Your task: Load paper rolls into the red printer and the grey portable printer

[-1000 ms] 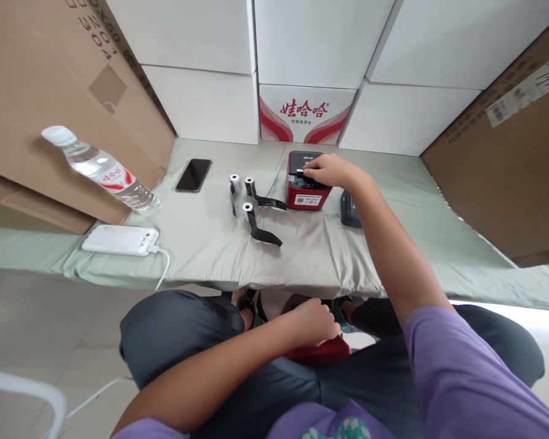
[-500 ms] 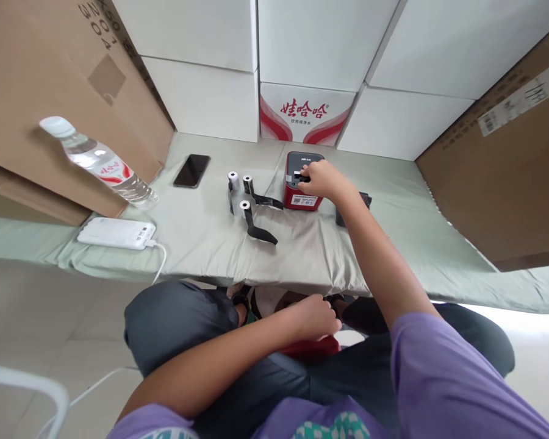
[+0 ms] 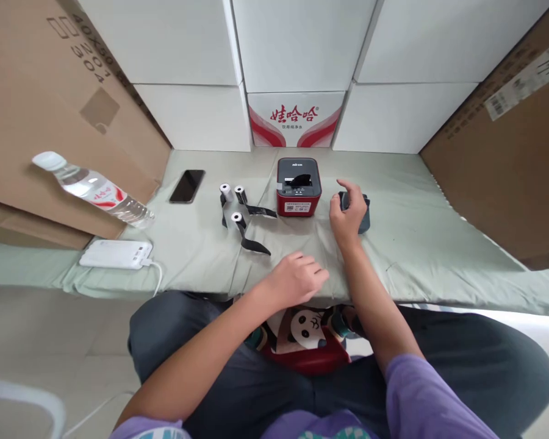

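Three small rolls (image 3: 239, 221) with black tails stand on the cloth-covered worktop (image 3: 407, 244) in the head view, left of a red box (image 3: 297, 208) with a black strip (image 3: 301, 180) in its top slot. The right hand (image 3: 348, 214) has its grip spread, thumb and forefinger apart, over a dark case (image 3: 365, 219) right of the box; whether they touch, I cannot tell. By the front edge, the left hand (image 3: 299, 279) has curled fingers, any hold hidden beneath.
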### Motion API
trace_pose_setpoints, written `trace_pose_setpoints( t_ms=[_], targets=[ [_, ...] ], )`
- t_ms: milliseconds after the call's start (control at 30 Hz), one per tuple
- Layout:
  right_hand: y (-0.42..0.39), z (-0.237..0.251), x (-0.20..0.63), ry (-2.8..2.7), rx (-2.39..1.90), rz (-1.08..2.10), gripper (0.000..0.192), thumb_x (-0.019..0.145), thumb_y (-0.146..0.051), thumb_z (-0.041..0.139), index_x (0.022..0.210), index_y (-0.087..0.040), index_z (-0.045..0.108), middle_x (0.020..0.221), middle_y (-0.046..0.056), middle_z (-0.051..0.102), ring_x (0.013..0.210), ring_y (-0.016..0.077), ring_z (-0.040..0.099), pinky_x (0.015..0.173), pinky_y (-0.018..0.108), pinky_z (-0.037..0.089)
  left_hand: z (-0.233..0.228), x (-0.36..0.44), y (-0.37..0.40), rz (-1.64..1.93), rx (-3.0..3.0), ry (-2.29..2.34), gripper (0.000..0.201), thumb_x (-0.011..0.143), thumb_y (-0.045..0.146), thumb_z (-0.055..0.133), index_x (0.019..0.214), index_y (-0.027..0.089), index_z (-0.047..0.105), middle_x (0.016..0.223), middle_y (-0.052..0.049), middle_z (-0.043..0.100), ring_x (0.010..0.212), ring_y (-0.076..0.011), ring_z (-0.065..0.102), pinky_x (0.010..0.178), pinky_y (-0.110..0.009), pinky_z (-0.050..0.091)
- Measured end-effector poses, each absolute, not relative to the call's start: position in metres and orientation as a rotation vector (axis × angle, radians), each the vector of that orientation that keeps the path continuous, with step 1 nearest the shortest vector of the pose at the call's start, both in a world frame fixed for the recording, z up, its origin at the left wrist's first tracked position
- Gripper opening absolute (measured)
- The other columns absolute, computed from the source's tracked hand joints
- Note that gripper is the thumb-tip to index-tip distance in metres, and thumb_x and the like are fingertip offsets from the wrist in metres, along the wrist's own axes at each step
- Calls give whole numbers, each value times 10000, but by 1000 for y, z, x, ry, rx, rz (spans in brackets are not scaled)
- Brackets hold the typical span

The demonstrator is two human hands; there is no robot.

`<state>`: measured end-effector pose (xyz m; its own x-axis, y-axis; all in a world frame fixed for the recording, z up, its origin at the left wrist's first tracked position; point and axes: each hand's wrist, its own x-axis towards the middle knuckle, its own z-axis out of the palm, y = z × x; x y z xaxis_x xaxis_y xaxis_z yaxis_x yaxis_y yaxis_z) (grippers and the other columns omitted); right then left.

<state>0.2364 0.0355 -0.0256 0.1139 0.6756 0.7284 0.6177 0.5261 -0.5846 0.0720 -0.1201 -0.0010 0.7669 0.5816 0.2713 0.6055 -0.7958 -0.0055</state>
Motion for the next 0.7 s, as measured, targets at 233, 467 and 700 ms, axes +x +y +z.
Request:
trace_pose_setpoints(
  t_ms=[233,467,700],
  targets=[
    [41,-32,292,-1434,-1538,-27,656,865,-363,537,1481,-146,470,1404,219,549,1384,362,503,1170,599,416,-16,78,-116,-395,-2863,-1118,171,979,144,552,843,181,650,793,-19,706,783,-190,671,677,-348,442],
    [19,-43,277,-1754,-1759,71,1049,787,-394,729,1663,-147,207,1694,279,266,1585,443,257,1231,639,316,-39,92,-100,-422,-2957,-1420,214,997,172,528,1110,166,709,1189,-90,772,1114,-251,719,958,-404,575],
    [12,-33,262,-1529,-1972,148,1048,821,-413,693,1684,-146,162,1653,310,332,1353,452,572,1103,597,469,-53,126,-24,-896,-2965,-1963,680,965,106,408,1641,70,338,1745,-162,297,1619,-251,309,1325,-414,331]
  ],
)
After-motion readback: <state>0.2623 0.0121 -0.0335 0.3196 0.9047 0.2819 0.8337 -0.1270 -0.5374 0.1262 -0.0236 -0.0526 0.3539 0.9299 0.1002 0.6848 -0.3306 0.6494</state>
